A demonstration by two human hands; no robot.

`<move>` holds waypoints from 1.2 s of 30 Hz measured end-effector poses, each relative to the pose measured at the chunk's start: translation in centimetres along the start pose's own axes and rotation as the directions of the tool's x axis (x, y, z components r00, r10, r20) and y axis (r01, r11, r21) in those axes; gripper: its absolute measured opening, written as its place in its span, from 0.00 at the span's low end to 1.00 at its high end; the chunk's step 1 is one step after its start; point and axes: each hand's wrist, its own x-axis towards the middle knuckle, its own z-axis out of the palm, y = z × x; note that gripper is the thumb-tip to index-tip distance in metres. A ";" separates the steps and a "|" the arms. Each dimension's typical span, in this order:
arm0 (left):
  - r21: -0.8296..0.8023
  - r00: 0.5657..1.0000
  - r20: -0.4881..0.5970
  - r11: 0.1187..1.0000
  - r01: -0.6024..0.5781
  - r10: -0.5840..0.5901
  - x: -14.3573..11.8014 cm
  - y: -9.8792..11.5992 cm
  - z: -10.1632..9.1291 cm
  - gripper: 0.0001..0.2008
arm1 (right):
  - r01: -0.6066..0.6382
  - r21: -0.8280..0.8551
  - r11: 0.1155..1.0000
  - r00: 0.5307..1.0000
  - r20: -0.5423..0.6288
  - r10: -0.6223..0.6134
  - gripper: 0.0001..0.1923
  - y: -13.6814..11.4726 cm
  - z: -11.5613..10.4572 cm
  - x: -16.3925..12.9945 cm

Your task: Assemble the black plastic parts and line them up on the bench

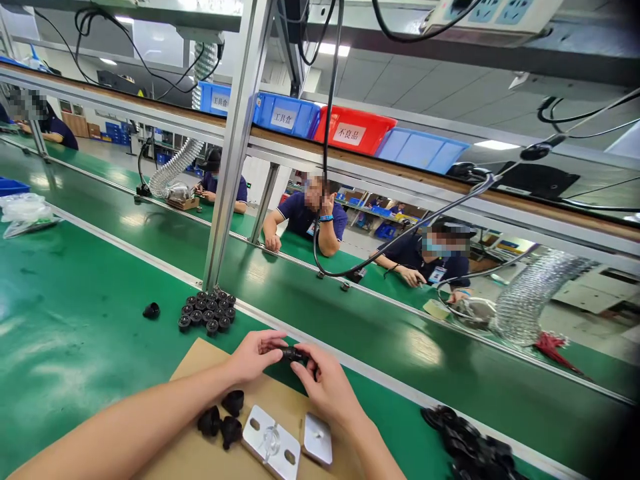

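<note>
Between my two hands, above the far edge of a brown board (200,360), is a small black cylindrical part (291,354). My left hand (257,355) pinches its left end, and my right hand (323,377) grips its right end; the fingers hide much of it. Below them on the board lies a silver metal block (271,441) with two slots and a clear round piece in its middle. A smaller silver plate (317,438) sits beside it on the right. Several black cup-shaped parts (231,430) rest left of the block.
Black round parts (207,310) stand grouped beside the metal post (233,147), with one black part (151,311) apart. A pile of black parts (470,443) lies at right. Beyond the belt (350,313) sit several people. A black cable (325,153) hangs ahead.
</note>
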 end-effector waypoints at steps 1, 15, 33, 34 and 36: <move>0.035 1.000 -0.011 0.999 -0.005 0.005 -0.1 0.1 0.1 0.27 | -0.008 -0.004 1.000 1.000 -0.004 0.008 0.17 -0.1 0.0 0.0; 0.883 0.999 -0.018 0.468 0.033 -0.035 1.7 6.5 -5.3 0.15 | 0.009 -0.358 0.934 1.000 -0.012 -0.014 0.18 -4.2 1.2 -1.0; 0.960 0.951 -0.273 0.018 0.279 -0.142 2.6 9.5 -9.1 0.21 | -0.235 0.059 0.970 0.961 0.163 0.223 0.14 -5.0 5.3 -1.1; 0.959 0.951 -0.279 0.010 0.283 -0.130 2.5 9.2 -8.7 0.21 | -0.212 0.045 0.976 0.967 0.153 0.203 0.16 -4.9 5.0 -1.2; 0.961 0.955 -0.275 -0.001 0.277 -0.107 2.3 8.7 -7.9 0.18 | -0.154 0.040 0.987 0.979 0.144 0.147 0.18 -5.1 4.6 -1.2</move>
